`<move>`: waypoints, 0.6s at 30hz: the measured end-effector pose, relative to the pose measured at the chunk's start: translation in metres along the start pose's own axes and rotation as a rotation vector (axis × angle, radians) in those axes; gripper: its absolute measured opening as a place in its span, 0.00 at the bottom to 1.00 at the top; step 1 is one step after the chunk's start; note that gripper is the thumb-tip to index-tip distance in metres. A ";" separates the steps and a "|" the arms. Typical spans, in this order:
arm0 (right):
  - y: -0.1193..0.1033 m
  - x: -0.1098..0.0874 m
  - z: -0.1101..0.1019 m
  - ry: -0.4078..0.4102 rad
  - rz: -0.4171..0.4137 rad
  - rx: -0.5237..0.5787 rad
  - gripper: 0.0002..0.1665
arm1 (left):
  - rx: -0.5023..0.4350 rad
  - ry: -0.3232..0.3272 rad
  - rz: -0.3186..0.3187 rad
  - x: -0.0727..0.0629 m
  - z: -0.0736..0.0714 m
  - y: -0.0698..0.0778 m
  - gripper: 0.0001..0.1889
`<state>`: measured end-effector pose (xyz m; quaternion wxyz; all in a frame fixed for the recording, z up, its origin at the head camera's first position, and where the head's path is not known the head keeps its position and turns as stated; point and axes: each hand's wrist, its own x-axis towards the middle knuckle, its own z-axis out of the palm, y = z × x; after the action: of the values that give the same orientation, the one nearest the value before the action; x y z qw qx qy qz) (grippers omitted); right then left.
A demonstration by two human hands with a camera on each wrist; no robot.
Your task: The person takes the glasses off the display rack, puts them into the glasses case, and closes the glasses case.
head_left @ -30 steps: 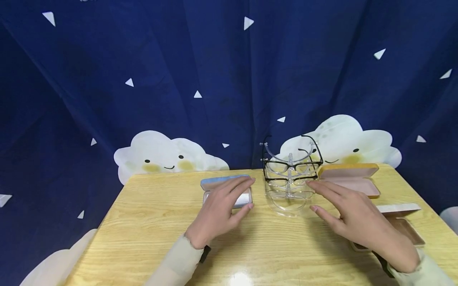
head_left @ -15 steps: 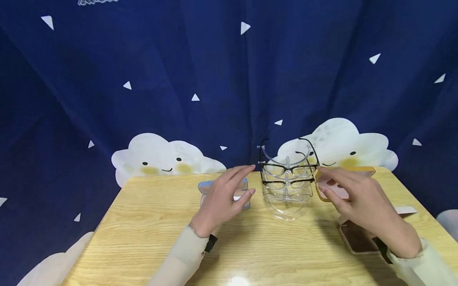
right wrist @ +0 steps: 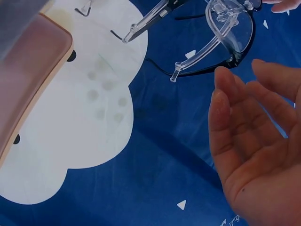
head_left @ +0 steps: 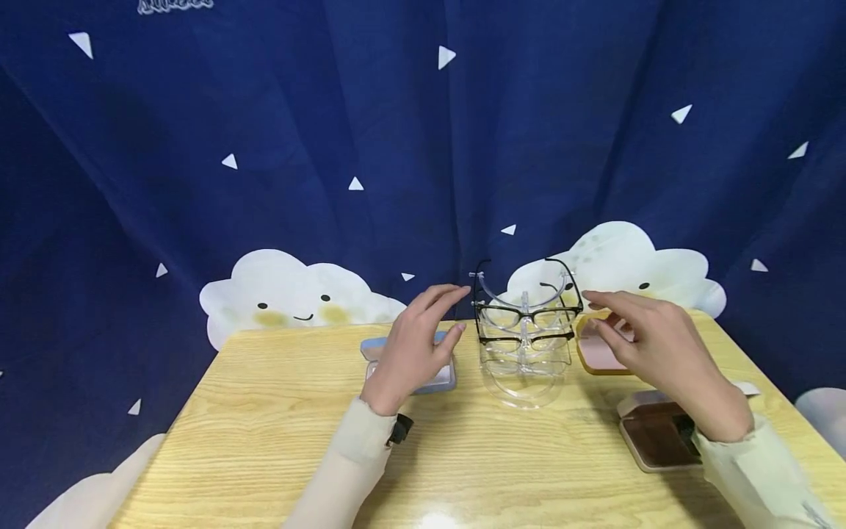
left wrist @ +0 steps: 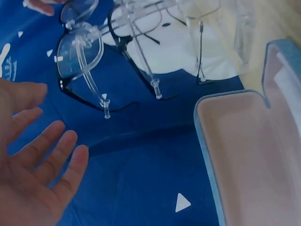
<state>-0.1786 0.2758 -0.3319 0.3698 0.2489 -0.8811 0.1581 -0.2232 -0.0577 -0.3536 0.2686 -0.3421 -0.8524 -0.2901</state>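
A clear display stand (head_left: 525, 402) holds several pairs of eyeglasses, one above another. Topmost are black half-rim glasses (head_left: 562, 310); below them sits a second dark-browed pair (head_left: 555, 339) and a thin-wired pair (head_left: 509, 365). My left hand (head_left: 413, 349) hovers just left of the top pair, fingers loosely extended and holding nothing; the left wrist view shows a gap between hand (left wrist: 42, 165) and glasses. On the other side, my right hand (head_left: 664, 349) is raised by the right temple arm, fingers gently bent. Whether its fingertips touch that arm, I cannot tell.
An open blue glasses case (head_left: 444, 378) lies behind my left hand. To the right, partly covered by my right hand and arm, are an open yellow case (head_left: 601, 366) and an open brown-lined case (head_left: 651, 444). A blue curtain (head_left: 396, 110) hangs behind the wooden table (head_left: 277, 426).
Both hands have risen from the level of the lower glasses to the top pair. The right hand has moved up and away from the lower rims. The glasses stay on the stand.
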 end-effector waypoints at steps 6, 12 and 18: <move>0.001 0.006 0.006 0.000 -0.004 -0.025 0.27 | -0.005 0.016 -0.003 0.008 0.004 -0.003 0.17; 0.002 0.008 0.011 -0.010 0.005 -0.031 0.25 | 0.009 0.034 -0.007 0.013 0.012 -0.006 0.17; 0.003 0.010 0.013 -0.035 0.023 -0.039 0.26 | -0.046 0.059 -0.010 0.016 0.024 -0.012 0.15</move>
<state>-0.1940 0.2686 -0.3338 0.3574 0.2341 -0.8931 0.1408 -0.2482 -0.0416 -0.3629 0.2843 -0.3354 -0.8389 -0.3210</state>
